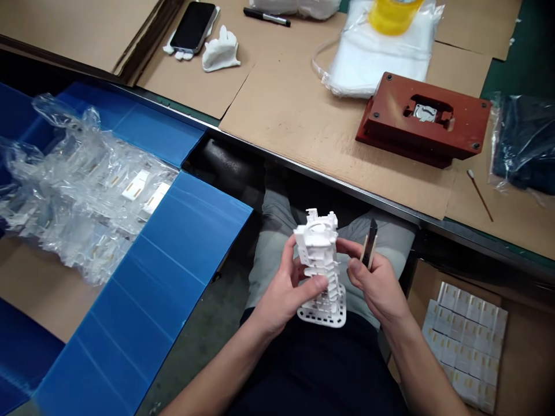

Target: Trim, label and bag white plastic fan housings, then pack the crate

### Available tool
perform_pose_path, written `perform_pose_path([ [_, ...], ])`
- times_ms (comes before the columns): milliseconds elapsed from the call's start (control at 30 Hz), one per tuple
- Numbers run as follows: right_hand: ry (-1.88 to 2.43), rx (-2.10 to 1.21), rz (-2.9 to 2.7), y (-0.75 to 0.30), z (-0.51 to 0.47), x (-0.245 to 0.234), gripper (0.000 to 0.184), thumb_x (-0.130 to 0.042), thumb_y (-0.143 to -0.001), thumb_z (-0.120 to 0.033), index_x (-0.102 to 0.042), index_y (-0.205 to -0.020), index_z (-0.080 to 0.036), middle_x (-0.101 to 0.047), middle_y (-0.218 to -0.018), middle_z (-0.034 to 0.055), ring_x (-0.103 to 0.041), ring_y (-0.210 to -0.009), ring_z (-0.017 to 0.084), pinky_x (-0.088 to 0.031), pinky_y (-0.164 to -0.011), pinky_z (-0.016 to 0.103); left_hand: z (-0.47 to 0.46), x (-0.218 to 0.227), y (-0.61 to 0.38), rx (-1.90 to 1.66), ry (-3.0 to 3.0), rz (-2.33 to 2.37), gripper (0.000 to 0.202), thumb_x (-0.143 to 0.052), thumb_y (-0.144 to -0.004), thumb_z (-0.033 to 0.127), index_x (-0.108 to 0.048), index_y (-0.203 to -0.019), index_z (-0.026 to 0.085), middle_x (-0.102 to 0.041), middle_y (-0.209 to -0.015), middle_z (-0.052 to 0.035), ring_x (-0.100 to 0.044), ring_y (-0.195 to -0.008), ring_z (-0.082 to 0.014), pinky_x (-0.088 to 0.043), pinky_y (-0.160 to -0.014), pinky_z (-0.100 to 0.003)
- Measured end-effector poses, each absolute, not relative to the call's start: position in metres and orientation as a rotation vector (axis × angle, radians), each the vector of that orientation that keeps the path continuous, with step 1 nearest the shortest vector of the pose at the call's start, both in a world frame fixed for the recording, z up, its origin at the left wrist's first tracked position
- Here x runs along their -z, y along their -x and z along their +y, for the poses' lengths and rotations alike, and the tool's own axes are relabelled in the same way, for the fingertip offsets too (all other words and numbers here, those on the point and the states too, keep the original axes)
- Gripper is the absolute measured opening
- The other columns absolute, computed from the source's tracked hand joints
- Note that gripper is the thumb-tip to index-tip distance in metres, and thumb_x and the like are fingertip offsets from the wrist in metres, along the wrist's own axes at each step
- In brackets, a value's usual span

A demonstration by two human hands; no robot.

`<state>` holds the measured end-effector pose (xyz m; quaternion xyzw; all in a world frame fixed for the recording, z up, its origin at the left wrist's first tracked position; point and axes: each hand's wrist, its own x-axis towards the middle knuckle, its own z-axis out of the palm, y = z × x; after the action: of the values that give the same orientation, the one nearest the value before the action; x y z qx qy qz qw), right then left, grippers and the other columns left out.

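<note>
My left hand point(289, 292) is closed around a white moulded plastic part point(319, 248), its thumb lying across the front. The part is held upright above my lap, with ribbed, stepped sides and a flat slotted plate at its lower end. In my right hand point(375, 280) a slim dark pointed tool with pale edges point(369, 245) is pinched between thumb and fingers, tip upward. Its exact kind is not clear. The right index finger reaches behind the white part and seems to touch it; the contact is hidden.
A blue box point(173, 254) at left holds clear-bagged parts point(99, 190). On the cardboard-covered bench are a red-brown fixture point(399, 115), a phone point(193, 26), a white glove point(221, 51), a marker point(266, 17), plastic bags point(379, 55) and a swab point(480, 195). Wrapped parts point(466, 341) lie lower right.
</note>
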<state>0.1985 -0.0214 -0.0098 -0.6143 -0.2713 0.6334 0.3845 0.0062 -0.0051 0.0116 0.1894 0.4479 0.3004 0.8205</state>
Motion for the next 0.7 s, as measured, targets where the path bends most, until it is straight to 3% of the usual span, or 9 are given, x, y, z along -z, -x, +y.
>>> perform_pose_path([
  [67,1.473,-1.678,-0.741,-0.201,-0.023,0.011,0.048,-0.081,-0.078,-0.041,-0.071,-0.123,-0.026,-0.073,-0.116,0.0089,-0.066,-0.11,0.028,-0.056,-0.084,0.037,-0.007,-0.01,-0.008,-0.65,-0.542,0.968,0.1,-0.083,-0.076,0.024,-0.023,-0.155,0.034,-0.055,-0.145,-0.0107,-0.053,-0.13,-0.0329,-0.042,-0.108,-0.047],
  [167,1.388,-1.704,-0.763,-0.204,-0.026,0.013,0.05,-0.081,-0.078,-0.039,-0.07,-0.126,-0.029,-0.066,-0.134,0.0077,-0.057,-0.129,0.031,-0.05,-0.103,0.045,-0.007,-0.011,-0.012,-0.662,-0.598,0.939,0.089,-0.083,-0.075,0.022,-0.036,-0.15,0.024,-0.055,-0.143,-0.0146,-0.054,-0.13,-0.0345,-0.043,-0.107,-0.044],
  [300,1.278,-1.727,-0.772,-0.206,-0.027,0.016,0.053,-0.082,-0.078,-0.038,-0.068,-0.128,-0.031,-0.061,-0.142,0.0052,-0.049,-0.139,0.031,-0.035,-0.119,0.049,-0.006,-0.014,-0.013,-0.667,-0.644,0.933,0.082,-0.084,-0.073,0.023,-0.043,-0.144,0.024,-0.056,-0.144,-0.0138,-0.056,-0.128,-0.0346,-0.045,-0.105,-0.043],
  [500,1.204,-1.731,-0.827,-0.209,-0.028,0.017,0.058,-0.085,-0.075,-0.037,-0.067,-0.13,-0.03,-0.058,-0.146,0.0052,-0.044,-0.142,0.031,-0.029,-0.122,0.046,-0.006,-0.019,-0.008,-0.619,-0.779,0.976,0.083,-0.087,-0.071,0.026,-0.044,-0.142,0.025,-0.06,-0.137,-0.0119,-0.059,-0.124,-0.0321,-0.047,-0.103,-0.042],
  [700,1.22,-1.76,-0.811,-0.212,-0.031,0.022,0.058,-0.084,-0.075,-0.033,-0.067,-0.131,-0.03,-0.059,-0.145,0.0067,-0.047,-0.139,0.034,-0.051,-0.105,0.042,-0.007,-0.02,-0.007,-0.594,-0.825,1.004,0.084,-0.087,-0.071,0.026,-0.043,-0.142,0.026,-0.057,-0.141,-0.0121,-0.059,-0.124,-0.032,-0.046,-0.104,-0.043],
])
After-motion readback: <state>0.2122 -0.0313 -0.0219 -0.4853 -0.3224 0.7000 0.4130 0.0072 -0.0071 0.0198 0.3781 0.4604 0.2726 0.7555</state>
